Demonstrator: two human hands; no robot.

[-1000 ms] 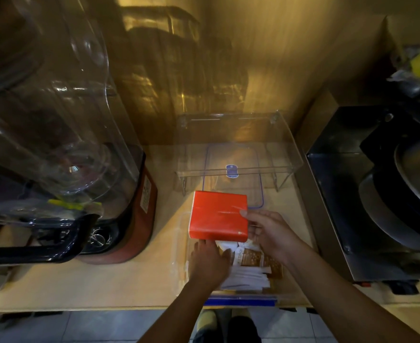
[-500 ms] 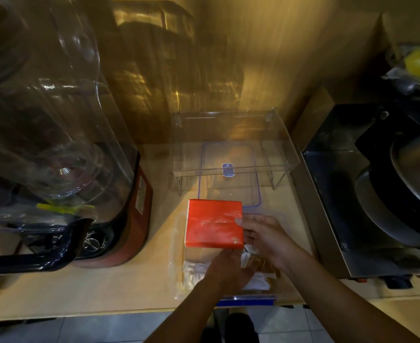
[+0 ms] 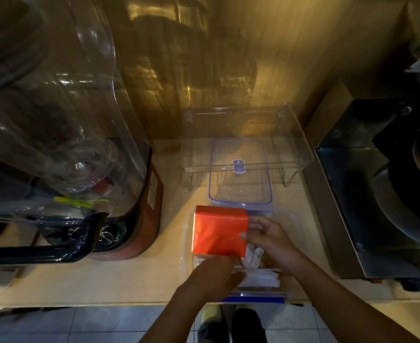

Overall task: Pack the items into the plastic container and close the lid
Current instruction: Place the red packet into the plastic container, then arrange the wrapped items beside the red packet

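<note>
Orange-red packet [image 3: 220, 230] sits in the clear plastic container [image 3: 288, 219] at the counter's front edge. Right hand [image 3: 270, 240] pinches the packet's right edge between thumb and fingers. Left hand [image 3: 216, 272] is low at the packet's near edge, over white sachets [image 3: 261, 279]; blurred, cannot tell its grasp. Blue-rimmed lid [image 3: 240, 178] lies flat just behind the container, partly under a clear acrylic riser [image 3: 295, 134]. Blender [image 3: 63, 154] stands to the left on the wooden counter [image 3: 129, 280].
</note>
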